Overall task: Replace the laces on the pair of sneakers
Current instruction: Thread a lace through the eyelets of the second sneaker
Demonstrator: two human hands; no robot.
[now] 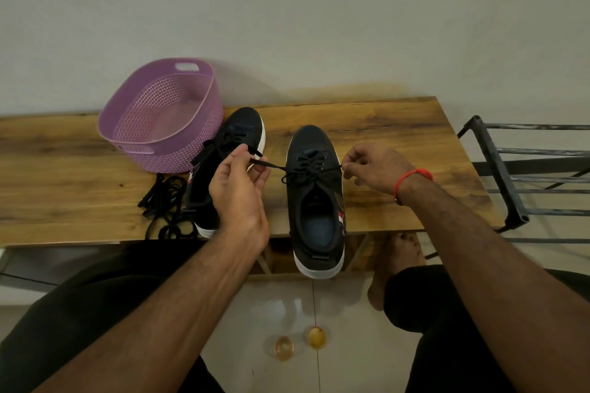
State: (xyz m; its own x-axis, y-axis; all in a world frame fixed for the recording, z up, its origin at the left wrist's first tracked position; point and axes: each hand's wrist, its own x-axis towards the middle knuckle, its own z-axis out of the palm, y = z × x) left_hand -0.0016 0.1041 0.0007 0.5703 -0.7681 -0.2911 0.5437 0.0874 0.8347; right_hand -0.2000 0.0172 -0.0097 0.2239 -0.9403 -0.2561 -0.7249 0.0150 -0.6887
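Nearest the camera, two bare forearms reach out over dark trousers and a glossy tiled floor [344, 313]. A bare foot [396, 262] rests on the tiles below the right forearm, under the edge of the table [399, 134], a long slab with a warm, streaky wood grain.

The left hand [239, 182] is raised, its thumb and fingers pinching one end of a flat black lace [271, 165]. The right hand [373, 169] is curled, its fingertips pinching the other end just at the shoe's side; a thin red band [412, 177] circles that wrist. The lace runs taut between the two hands, through the upper eyelets.

Between the hands stands the right shoe [316, 198], a black low sneaker with a matte upper, rounded toe and thick white sole. Its heel overhangs the near table edge, toe pointing away. The lace crisscrosses its eyelets, and a red and white mark shows on its side.

Behind and partly hidden by the left hand lies the left shoe [230, 150], of the same make, angled a little, laced too.

Left of that hand, loose black laces [166, 201] lie in a tangled heap on the wood, touching the left shoe.

Beyond the laces sits a purple basket [159, 118], oval plastic with a woven-look perforated wall and slot handles, just beside the left shoe's toe.

Right of the right hand, past the table end, stands a dark metal rack [510, 175] of thin bars. A plain pale wall rises behind.
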